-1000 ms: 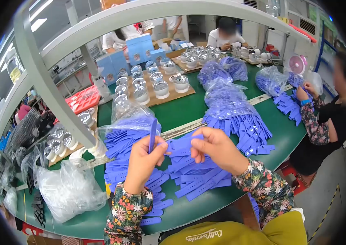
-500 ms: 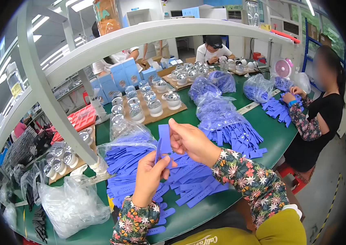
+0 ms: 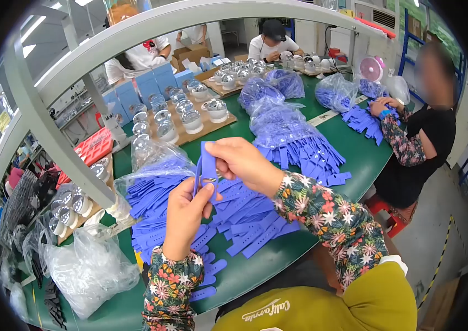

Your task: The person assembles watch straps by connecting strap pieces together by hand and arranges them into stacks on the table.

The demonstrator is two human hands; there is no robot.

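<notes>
Purple-blue strap (image 3: 207,161) is held up between our two hands, above a loose pile of straps (image 3: 256,223) on the green surface (image 3: 358,163). Our left hand (image 3: 187,212) pinches its lower part between thumb and fingers, while our right hand (image 3: 243,164) grips it near the top. We cannot tell whether it is one folded piece or two together. Just beyond our left hand, more straps spill from an open plastic bag (image 3: 154,153); another bag (image 3: 275,116) spills its own farther to the right. Behind them, clear domes on white cups stand in rows on a cardboard sheet (image 3: 209,131). A bulging clear bag (image 3: 90,270) lies at our left. To our right, a co-worker (image 3: 421,127) has both hands at another heap of straps (image 3: 363,122), near a pink fan (image 3: 372,69).
</notes>
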